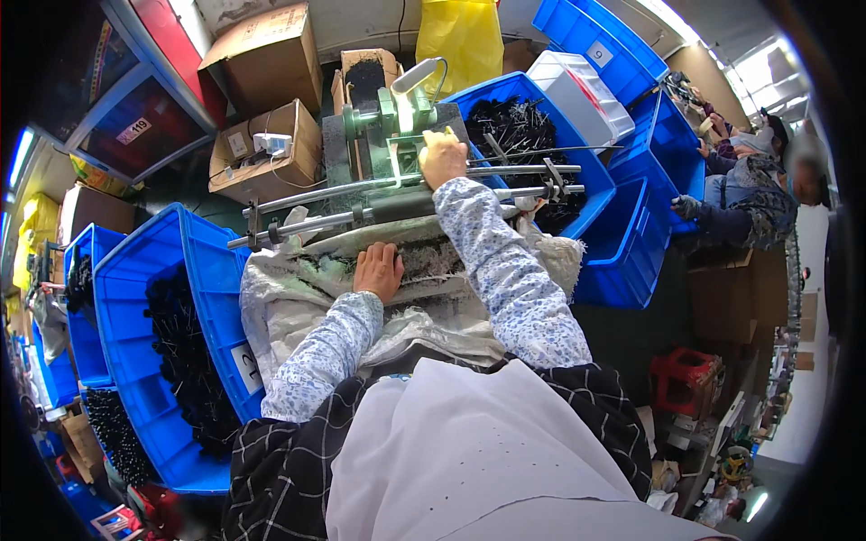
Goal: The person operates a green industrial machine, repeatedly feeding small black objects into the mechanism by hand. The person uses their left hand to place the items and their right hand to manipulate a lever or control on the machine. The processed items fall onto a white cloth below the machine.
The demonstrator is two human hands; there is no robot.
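Observation:
My right hand [443,160] is closed at the front of a small green bench machine [397,113], beside its lit, greenish working area. What its fingers hold is hidden; a thin dark rod [550,150] runs off to the right from near this hand. Lower and to the left, my left hand [379,270] rests on a whitish woven sack [298,279] strewn with dark bits, its fingers slightly bent and apart. Between the hands and the machine, metal rails [325,194] cross from left to right.
A blue bin [577,194] of black thin parts stands right of the machine. More blue bins [212,261] with black parts are at my left. Cardboard boxes [271,54] and a yellow bag [458,41] lie behind. Another person [749,194] sits at far right, near a red stool [686,383].

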